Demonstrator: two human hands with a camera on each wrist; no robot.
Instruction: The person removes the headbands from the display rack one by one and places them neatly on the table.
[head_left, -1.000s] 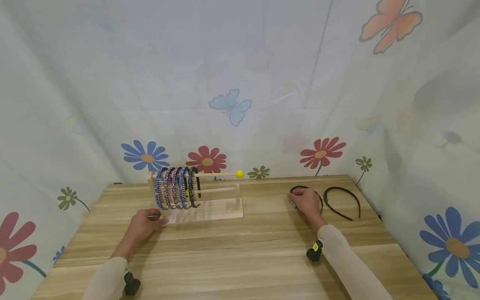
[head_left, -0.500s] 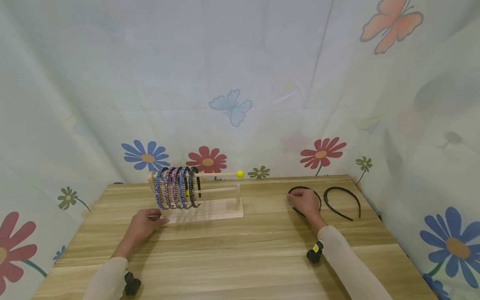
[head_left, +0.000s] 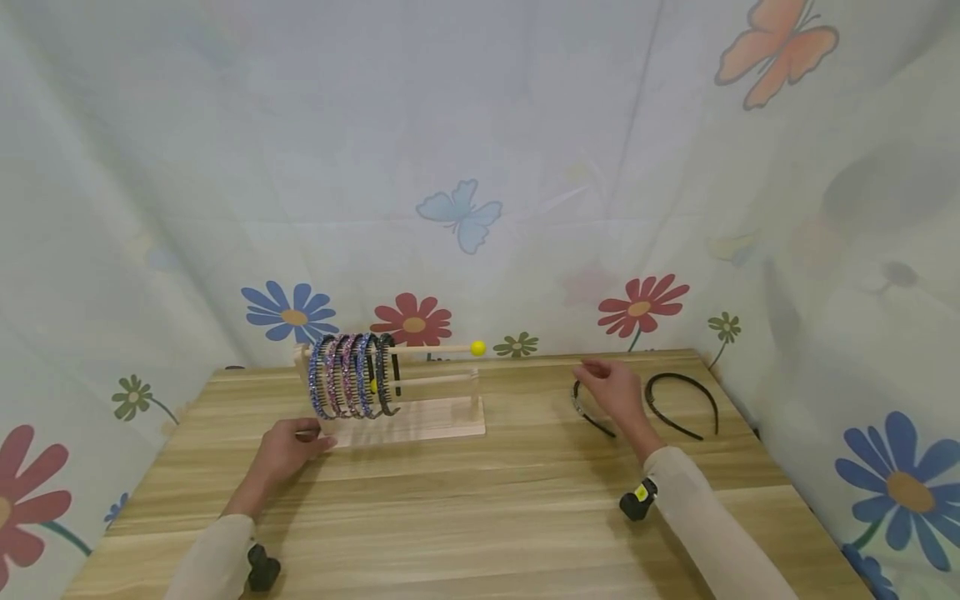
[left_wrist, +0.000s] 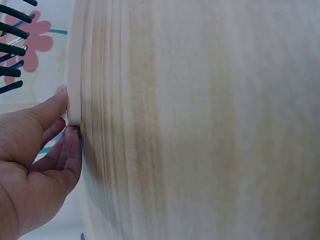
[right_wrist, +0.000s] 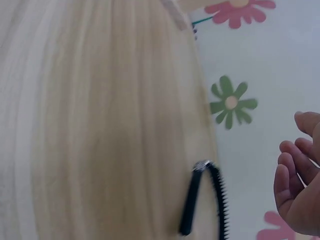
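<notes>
A wooden headband stand (head_left: 442, 420) with rods stands at the left of the table in the head view. Several glittery headbands (head_left: 347, 375), blue, pink and dark, hang on it. My left hand (head_left: 283, 450) grips the left end of its base, and in the left wrist view the thumb and fingers close on the base's corner (left_wrist: 74, 107). My right hand (head_left: 618, 396) hovers over a black headband (head_left: 594, 423), its fingers loosely bent and holding nothing. The right wrist view shows this headband (right_wrist: 190, 200) with a silver sparkling patch, apart from the hand (right_wrist: 302, 185).
Right of my right hand, another black headband (head_left: 682, 431) lies on the wooden table (head_left: 450, 517). A yellow ball (head_left: 478, 348) caps the stand's upper rod. Behind the table hangs a flowered curtain (head_left: 337, 208).
My right hand has let go of the black headband and risen slightly up and away from it. The left hand stays at the stand's base.
</notes>
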